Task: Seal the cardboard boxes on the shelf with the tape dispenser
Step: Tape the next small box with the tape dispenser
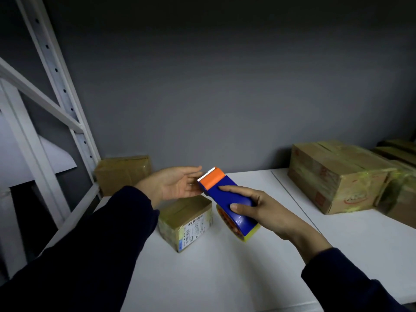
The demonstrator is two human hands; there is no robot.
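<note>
Blue tape dispenser (227,194) held above the small cardboard box (185,221), grip of the right hand (258,209) wrapped round it, grip of the left hand (177,183) open above the box

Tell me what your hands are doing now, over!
Right hand grips blue tape dispenser. Left hand open by its orange cutter. Small labelled cardboard box below, nothing on it.

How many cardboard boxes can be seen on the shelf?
4 at least: a small box near the front, a corner box at the back left, a big box at the right, an edge box beside it. More may hide behind.
</note>
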